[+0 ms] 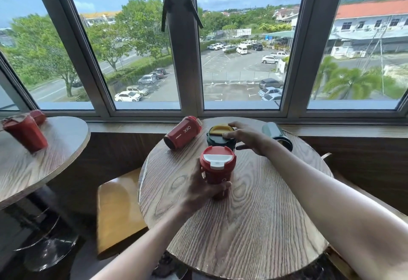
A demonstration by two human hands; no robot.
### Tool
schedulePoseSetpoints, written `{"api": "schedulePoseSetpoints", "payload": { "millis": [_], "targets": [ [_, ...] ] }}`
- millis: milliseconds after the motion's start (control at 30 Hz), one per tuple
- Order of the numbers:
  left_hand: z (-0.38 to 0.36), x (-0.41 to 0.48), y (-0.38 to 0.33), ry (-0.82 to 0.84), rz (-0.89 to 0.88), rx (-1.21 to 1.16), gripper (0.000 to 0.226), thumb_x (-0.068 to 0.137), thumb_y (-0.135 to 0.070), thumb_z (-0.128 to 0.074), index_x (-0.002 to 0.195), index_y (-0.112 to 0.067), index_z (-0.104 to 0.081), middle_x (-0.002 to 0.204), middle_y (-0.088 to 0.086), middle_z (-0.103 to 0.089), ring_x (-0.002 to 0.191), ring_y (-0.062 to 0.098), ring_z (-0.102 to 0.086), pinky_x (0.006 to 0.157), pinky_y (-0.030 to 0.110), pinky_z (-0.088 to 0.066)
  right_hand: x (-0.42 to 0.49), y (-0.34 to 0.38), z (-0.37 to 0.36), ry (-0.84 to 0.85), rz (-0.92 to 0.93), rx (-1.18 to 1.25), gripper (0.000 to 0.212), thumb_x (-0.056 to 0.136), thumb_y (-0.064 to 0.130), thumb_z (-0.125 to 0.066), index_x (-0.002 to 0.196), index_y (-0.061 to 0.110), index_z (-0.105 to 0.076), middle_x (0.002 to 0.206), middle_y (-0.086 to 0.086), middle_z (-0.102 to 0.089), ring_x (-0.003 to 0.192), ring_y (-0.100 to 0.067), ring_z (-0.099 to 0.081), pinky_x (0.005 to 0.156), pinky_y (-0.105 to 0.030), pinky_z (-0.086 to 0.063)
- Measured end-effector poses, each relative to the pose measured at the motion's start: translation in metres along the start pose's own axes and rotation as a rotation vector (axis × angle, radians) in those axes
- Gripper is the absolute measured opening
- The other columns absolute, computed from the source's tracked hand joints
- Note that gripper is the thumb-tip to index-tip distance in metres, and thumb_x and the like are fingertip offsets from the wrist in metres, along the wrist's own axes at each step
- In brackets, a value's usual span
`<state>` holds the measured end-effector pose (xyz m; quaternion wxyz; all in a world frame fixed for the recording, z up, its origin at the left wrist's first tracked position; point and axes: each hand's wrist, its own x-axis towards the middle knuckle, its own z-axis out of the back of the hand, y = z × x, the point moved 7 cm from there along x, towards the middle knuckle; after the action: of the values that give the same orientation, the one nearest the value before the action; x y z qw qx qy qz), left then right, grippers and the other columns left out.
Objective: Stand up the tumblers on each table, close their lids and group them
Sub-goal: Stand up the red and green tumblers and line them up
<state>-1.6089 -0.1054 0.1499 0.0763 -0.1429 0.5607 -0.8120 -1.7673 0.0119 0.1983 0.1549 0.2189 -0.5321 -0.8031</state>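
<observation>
window (240, 37): daylight, car park view | two round wood tables (254, 224) | yellow chair (119, 211)

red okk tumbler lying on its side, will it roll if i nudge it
Probably: the red OKK tumbler lies on its round side on the smooth table, near the edge, so a nudge might send it off. It looks rigid and smooth, perhaps slippery.

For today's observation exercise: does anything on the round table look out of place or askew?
Yes. A red tumbler lies on its side near the window edge, and a grey-green tumbler lies tipped over at the far right; no spill shows.
</observation>
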Motion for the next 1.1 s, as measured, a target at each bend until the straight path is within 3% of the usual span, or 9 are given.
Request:
{"api": "schedulePoseSetpoints", "payload": {
  "millis": [100, 200, 333, 600, 667, 767, 900, 1000, 1100],
  "targets": [
    [-0.001, 0.001, 0.003, 0.012, -0.003, -0.022, 0.081, 0.064, -0.01, -0.09, 0.125, -0.035, -0.043, 0.112, -0.017, -0.061, 0.094, -0.016, -0.058, 0.076, 0.002, -0.045, 0.001, 0.0, -0.002, -0.011, 0.008, 0.007, 0.045, 0.086, 0.018, -0.065, 0.129, 0.02, -0.051, 0.115, -0.012, -0.059, 0.097, -0.022, -0.054, 0.091, -0.041, -0.049],
    [-0.002, 0.001, 0.004, 0.011, -0.006, -0.023, 0.083, 0.064, -0.014, -0.091, 0.127, -0.035, -0.043, 0.114, -0.015, -0.062, 0.101, -0.009, -0.058, 0.078, 0.004, -0.047, 0.003, -0.003, -0.006, 0.012, 0.01, 0.014, 0.043, 0.086, 0.023, -0.066, 0.127, 0.019, -0.053, 0.117, -0.012, -0.059, 0.1, -0.023, -0.056, 0.092, -0.044, -0.051],
    [-0.001, 0.003, 0.007, 0.009, -0.02, 0.008, 0.089, 0.057, -0.032, -0.091, 0.132, -0.037, -0.044, 0.118, -0.013, -0.064, 0.108, -0.001, -0.06, 0.09, 0.022, -0.051, 0.006, -0.007, -0.01, 0.088, -0.024, -0.005, 0.048, 0.084, 0.033, -0.068, 0.129, 0.021, -0.054, 0.122, -0.008, -0.06, 0.111, -0.025, -0.058, 0.09, -0.043, -0.051],
    [0.0, 0.008, 0.011, 0.005, -0.024, 0.041, 0.09, 0.06, -0.027, -0.093, 0.137, -0.029, -0.045, 0.117, -0.012, -0.065, 0.107, 0.01, -0.062, 0.091, 0.027, -0.052, 0.012, 0.003, -0.006, 0.071, 0.099, 0.015, 0.019, 0.073, 0.026, -0.068, 0.088, 0.017, -0.06, 0.091, -0.008, -0.057, 0.084, -0.02, -0.054, 0.07, -0.029, -0.045],
    [-0.002, 0.011, 0.012, 0.002, -0.017, 0.048, 0.089, 0.06, -0.027, -0.093, 0.135, -0.029, -0.046, 0.115, -0.014, -0.065, 0.105, 0.006, -0.063, 0.089, 0.022, -0.052, 0.014, 0.003, -0.004, 0.051, 0.129, 0.01, 0.011, 0.08, 0.02, -0.069, 0.085, 0.017, -0.06, 0.085, -0.006, -0.055, 0.077, -0.018, -0.052, 0.066, -0.028, -0.043],
    [-0.008, 0.018, 0.012, -0.027, -0.004, 0.044, 0.087, 0.053, -0.033, -0.095, 0.129, -0.033, -0.051, 0.113, -0.011, -0.069, 0.105, 0.005, -0.064, 0.091, 0.03, -0.054, 0.017, 0.003, 0.002, 0.029, 0.161, 0.015, 0.018, 0.074, 0.022, -0.071, 0.087, 0.015, -0.061, 0.084, -0.009, -0.052, 0.076, -0.02, -0.05, 0.066, -0.03, -0.04],
    [-0.025, 0.027, 0.002, -0.013, -0.023, 0.02, 0.079, 0.058, -0.012, -0.094, 0.124, -0.025, -0.052, 0.103, -0.013, -0.065, 0.091, -0.009, -0.061, 0.075, 0.004, -0.045, 0.02, 0.004, 0.016, 0.001, 0.188, 0.002, 0.016, 0.071, 0.025, -0.068, 0.082, 0.015, -0.061, 0.081, -0.009, -0.049, 0.073, -0.02, -0.046, 0.059, -0.027, -0.036],
    [-0.039, 0.035, 0.0, 0.0, -0.049, 0.004, 0.079, 0.058, -0.006, -0.093, 0.125, -0.018, -0.053, 0.102, -0.017, -0.062, 0.091, -0.019, -0.057, 0.075, 0.002, -0.043, 0.025, 0.001, 0.03, -0.029, 0.197, -0.008, 0.01, 0.073, 0.024, -0.068, 0.076, 0.017, -0.062, 0.078, -0.009, -0.05, 0.073, -0.021, -0.046, 0.061, -0.029, -0.037],
    [-0.052, 0.043, 0.004, 0.025, -0.027, -0.021, 0.078, 0.057, -0.01, -0.094, 0.123, -0.02, -0.054, 0.104, -0.016, -0.064, 0.091, -0.02, -0.057, 0.076, 0.005, -0.045, 0.03, -0.004, 0.046, -0.054, 0.205, -0.056, 0.026, 0.066, 0.035, -0.071, 0.08, 0.014, -0.066, 0.08, -0.01, -0.054, 0.076, -0.021, -0.049, 0.069, -0.036, -0.038]
  ]
}}
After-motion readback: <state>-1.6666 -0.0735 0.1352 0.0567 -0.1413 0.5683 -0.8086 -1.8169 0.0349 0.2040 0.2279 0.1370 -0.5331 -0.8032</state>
